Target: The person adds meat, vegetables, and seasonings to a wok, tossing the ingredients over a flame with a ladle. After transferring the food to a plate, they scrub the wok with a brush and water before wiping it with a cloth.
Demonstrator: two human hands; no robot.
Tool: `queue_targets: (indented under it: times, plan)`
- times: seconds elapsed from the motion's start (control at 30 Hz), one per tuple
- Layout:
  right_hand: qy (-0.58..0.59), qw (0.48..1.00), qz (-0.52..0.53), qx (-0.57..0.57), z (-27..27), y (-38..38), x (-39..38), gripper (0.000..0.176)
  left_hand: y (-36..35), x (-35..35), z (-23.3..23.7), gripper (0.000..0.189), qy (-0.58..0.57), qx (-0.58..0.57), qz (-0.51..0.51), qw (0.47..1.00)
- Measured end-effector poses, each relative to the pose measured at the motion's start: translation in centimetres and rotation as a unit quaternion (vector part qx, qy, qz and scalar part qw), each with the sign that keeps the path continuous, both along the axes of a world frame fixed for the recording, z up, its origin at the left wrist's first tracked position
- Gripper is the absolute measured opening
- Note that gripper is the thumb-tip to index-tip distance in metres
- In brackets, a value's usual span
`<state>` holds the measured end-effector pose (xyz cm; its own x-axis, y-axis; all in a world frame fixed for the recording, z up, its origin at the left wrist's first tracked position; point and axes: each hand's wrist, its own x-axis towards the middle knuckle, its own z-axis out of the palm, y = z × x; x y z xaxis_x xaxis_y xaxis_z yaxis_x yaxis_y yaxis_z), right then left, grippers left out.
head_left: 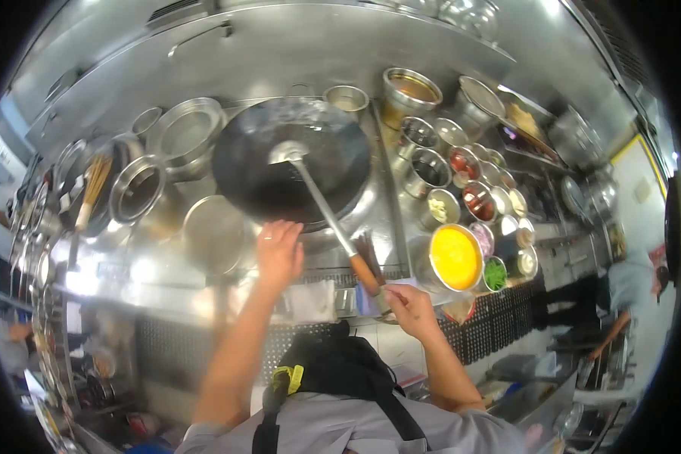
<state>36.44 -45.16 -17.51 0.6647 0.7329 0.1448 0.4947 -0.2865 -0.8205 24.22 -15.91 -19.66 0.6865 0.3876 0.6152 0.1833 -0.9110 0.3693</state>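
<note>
A large dark wok sits on the steel stove, with vapour or shine along its far inside wall. Its bowl carries the head of a long wok ladle, whose wooden grip slopes down toward me. At the wok's near-left rim is my left hand, fingers stretched forward with the thumb apart. My right hand is closed in a pinch just right of the grip's end; I cannot tell what is between its fingers. White folded cloths lie at the stove's front edge, below the wok.
On the right stand a pot of yellow liquid, chopped greens, and several small ingredient tins. A brown-liquid pot is behind them. To the left are a round strainer, steel pots and a bamboo brush. Another person stands far right.
</note>
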Motion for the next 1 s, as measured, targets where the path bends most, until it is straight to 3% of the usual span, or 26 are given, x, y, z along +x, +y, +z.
queue_targets:
  times: [0.17,0.3,0.4,0.43,0.5,0.53,0.57,0.6,0.67,0.73,0.8,0.83,0.87,0.9,0.93,1.0]
  plan:
    - [-0.026,0.999,0.038,-0.023,3.0,2.1,-1.0,0.023,-0.8,-1.3,0.6,0.044,0.005,-0.052,0.006,0.999]
    - [-0.11,0.994,-0.005,-0.013,5.8,0.4,4.1,0.019,-0.9,-1.1,-0.1,0.046,-0.014,-0.035,0.006,0.999]
    - [-0.189,0.98,-0.035,-0.059,9.6,-1.9,14.0,0.013,-1.4,-0.5,-0.6,0.045,-0.007,-0.032,0.027,0.999]
    - [-0.246,0.959,-0.063,-0.123,11.1,-2.7,18.4,0.01,-1.5,-0.3,-0.7,0.045,-0.009,-0.029,0.034,0.999]
    - [-0.314,0.933,-0.122,-0.127,12.7,-3.9,27.8,0.013,-2.1,0.1,-0.8,0.045,0.013,-0.026,0.062,0.998]
    - [-0.334,0.914,-0.115,-0.199,13.6,-4.8,33.3,0.014,-2.5,0.3,-0.7,0.045,0.037,-0.026,0.083,0.996]
    - [-0.336,0.915,-0.126,-0.183,13.0,-5.6,39.0,0.014,-2.9,0.1,-0.6,0.045,0.01,-0.033,0.076,0.997]
    - [-0.29,0.915,-0.146,-0.237,13.0,-6.0,43.6,0.016,-3.3,0.1,-0.2,0.045,-0.018,-0.038,0.07,0.997]
    - [-0.239,0.915,-0.187,-0.267,9.6,-7.1,52.7,0.018,-5.6,-0.5,1.2,0.045,-0.035,-0.083,0.145,0.985]
    - [-0.175,0.918,-0.187,-0.304,5.3,-8.0,57.6,0.019,-6.5,-2.2,-0.6,0.045,-0.08,-0.21,0.226,0.948]
    - [-0.144,0.911,-0.175,-0.345,1.0,-8.1,61.3,0.017,-6.6,-6.7,-3.0,0.044,0.018,-0.095,0.288,0.953]
    - [-0.147,0.904,-0.161,-0.368,-1.2,-7.8,62.6,0.013,-7.2,-8.6,-3.9,0.043,0.018,-0.105,0.326,0.94]
    - [-0.191,0.885,-0.138,-0.402,-4.1,-7.4,64.6,0.023,-8.2,-10.1,-4.4,0.042,0.018,-0.115,0.364,0.924]
    - [-0.235,0.862,-0.115,-0.433,-7.1,-7.0,66.5,0.034,-9.6,-11.0,-3.6,0.038,0.075,-0.002,0.335,0.939]
    - [-0.201,0.873,-0.115,-0.43,-7.1,-6.3,66.4,0.037,-11.6,-9.7,-1.6,0.035,0.059,-0.051,0.346,0.935]
    - [-0.148,0.888,-0.109,-0.422,-7.2,-6.3,66.0,0.039,-12.7,-14.1,-4.4,0.037,0.141,-0.027,0.386,0.911]
